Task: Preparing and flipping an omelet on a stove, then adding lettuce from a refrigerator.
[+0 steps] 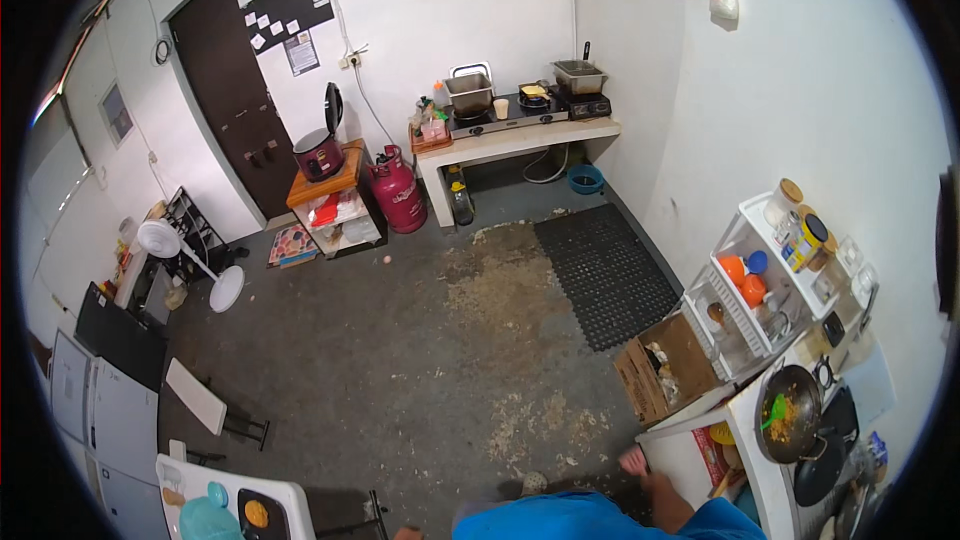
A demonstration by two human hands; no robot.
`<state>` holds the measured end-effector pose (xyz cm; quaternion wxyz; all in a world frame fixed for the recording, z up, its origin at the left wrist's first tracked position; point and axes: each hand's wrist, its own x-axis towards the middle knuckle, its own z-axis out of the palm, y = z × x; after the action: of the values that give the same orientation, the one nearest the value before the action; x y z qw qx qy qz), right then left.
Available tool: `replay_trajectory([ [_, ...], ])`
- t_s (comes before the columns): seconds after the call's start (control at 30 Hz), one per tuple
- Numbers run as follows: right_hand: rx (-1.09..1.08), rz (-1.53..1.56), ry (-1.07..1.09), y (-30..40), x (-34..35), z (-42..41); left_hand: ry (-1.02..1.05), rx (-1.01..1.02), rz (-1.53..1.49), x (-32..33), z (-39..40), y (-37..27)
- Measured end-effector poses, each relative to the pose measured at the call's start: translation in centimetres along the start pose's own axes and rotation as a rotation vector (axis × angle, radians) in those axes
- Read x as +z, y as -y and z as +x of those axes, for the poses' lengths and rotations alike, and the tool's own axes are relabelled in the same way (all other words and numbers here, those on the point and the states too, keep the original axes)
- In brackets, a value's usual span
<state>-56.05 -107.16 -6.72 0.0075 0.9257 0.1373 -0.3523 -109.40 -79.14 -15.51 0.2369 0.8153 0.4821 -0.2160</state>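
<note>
My right hand (636, 460) hangs low by the open end of a white counter (739, 427), apparently holding nothing; its fingers are too small to judge. Only a sliver of my left hand (409, 534) shows at the bottom edge. On the counter rests a dark wok (787, 382) with bits of orange-yellow food and a green spatula or ladle (776, 409). Dark pans (820, 469) lie beside it. Inside the counter's open shelf sits a red packet (705, 444). At lower left, a white table (296, 499) bears a black tray (274, 501) with a round orange-brown food item (256, 514).
A cardboard box (637, 382) stands on the floor beside a white shelf rack (739, 322). A black rubber mat (607, 277) lies nearby. Along the far wall are a gas stove (517, 116), a pink gas cylinder (397, 195) and an open rice cooker (319, 157). A white bench (196, 395) stands left.
</note>
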Motion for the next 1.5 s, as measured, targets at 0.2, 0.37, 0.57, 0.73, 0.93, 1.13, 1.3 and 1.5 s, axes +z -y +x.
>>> replay_trajectory([
  [0.2, -0.249, 0.216, -0.371, 22.9, -18.2, 9.3, 0.073, -0.281, -0.570, -17.4, 13.1, -10.2],
  [0.37, -0.118, 0.341, -0.509, 32.9, -24.5, 12.9, 0.072, -0.214, -0.335, -25.3, 24.9, -10.9],
  [0.57, 0.095, 0.096, 0.059, 29.8, -14.6, 16.4, 0.309, -0.199, -0.043, -33.7, 37.7, -6.8],
  [0.73, 0.110, 0.110, 0.203, 24.2, -10.2, 27.3, 0.450, -0.323, -0.019, -46.1, 50.2, -10.7],
  [0.93, 0.088, -0.047, 0.410, 13.6, -11.5, 41.4, 0.120, 0.010, -0.083, -50.7, 64.2, -17.0],
  [1.13, -0.013, 0.129, 0.009, 47.6, -43.3, 43.4, 0.235, -0.071, -0.347, -54.8, 72.0, -25.1],
  [1.3, -0.103, 0.072, -0.391, 58.4, -63.9, 54.1, 0.084, -0.038, -0.530, -59.7, 79.7, -32.6],
  [1.5, -0.467, -0.099, -0.663, 72.6, -83.0, 58.4, 0.343, -0.097, -0.593, -64.1, 89.5, -35.4],
])
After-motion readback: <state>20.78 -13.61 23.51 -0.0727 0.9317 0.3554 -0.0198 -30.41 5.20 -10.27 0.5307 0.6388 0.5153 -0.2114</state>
